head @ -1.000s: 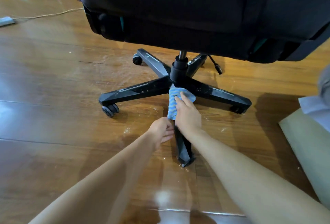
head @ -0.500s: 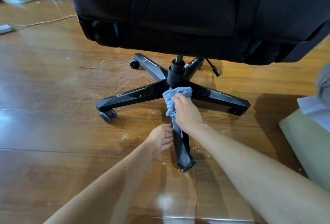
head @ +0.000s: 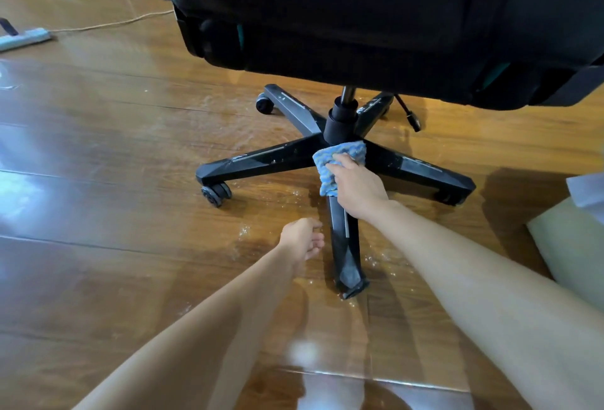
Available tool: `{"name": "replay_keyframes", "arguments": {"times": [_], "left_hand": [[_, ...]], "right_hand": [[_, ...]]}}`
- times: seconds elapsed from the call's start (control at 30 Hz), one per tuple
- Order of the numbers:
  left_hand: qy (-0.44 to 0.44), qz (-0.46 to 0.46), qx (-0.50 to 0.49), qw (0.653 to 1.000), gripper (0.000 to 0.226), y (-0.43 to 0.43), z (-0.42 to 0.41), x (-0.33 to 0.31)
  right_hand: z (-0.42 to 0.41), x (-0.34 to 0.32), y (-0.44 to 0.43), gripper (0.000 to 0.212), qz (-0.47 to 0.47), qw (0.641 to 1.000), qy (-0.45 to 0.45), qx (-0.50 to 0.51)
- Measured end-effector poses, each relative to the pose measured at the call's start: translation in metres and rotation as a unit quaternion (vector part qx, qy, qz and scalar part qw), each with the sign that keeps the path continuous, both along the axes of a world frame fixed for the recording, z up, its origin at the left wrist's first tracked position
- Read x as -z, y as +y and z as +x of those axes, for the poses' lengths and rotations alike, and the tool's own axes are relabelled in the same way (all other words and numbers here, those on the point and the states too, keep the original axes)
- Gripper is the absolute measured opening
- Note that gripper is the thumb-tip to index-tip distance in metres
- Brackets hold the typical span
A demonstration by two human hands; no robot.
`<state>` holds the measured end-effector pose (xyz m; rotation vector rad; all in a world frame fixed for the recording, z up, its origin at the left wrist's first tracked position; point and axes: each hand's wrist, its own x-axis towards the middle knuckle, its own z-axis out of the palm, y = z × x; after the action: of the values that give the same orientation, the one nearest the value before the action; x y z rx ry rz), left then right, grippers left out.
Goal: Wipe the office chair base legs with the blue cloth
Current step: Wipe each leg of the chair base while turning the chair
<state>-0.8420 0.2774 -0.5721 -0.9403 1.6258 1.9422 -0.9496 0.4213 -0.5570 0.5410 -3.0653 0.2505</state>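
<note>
Moved: right hand (head: 358, 190) slid soft blue striped cloth (head: 341, 156) up the black plastic chair base leg (head: 343, 246) to the hub (head: 340, 125) | fingers curl round it | left hand (head: 302, 239) loosely curled, empty | cloth likely limp, light: hold bunched.

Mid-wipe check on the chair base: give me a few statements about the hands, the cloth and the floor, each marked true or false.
1. The right hand holds the blue cloth against the chair base, next to the centre column. True.
2. The left hand grips the near leg. False: it holds nothing and is beside that leg, fingers loosely curled.
3. The blue cloth lies flat on the floor. False: it is up on the base at the hub, under the right hand.
4. White specks dot the floor around the near leg. True.
</note>
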Motion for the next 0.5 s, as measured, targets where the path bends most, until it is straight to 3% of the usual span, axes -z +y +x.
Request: {"name": "replay_keyframes", "arguments": {"times": [0.27, 0.5], "left_hand": [[0.071, -0.163, 0.017, 0.984, 0.026, 0.01, 0.003, -0.001], [0.072, -0.149, 0.03, 0.986, 0.03, 0.008, 0.01, -0.001]], "right_hand": [[0.03, -0.002, 0.012, 0.049, 0.127, 0.98, 0.024, -0.154], [-0.006, -0.029, -0.04, 0.044, 0.317, 0.94, 0.021, -0.126]]}}
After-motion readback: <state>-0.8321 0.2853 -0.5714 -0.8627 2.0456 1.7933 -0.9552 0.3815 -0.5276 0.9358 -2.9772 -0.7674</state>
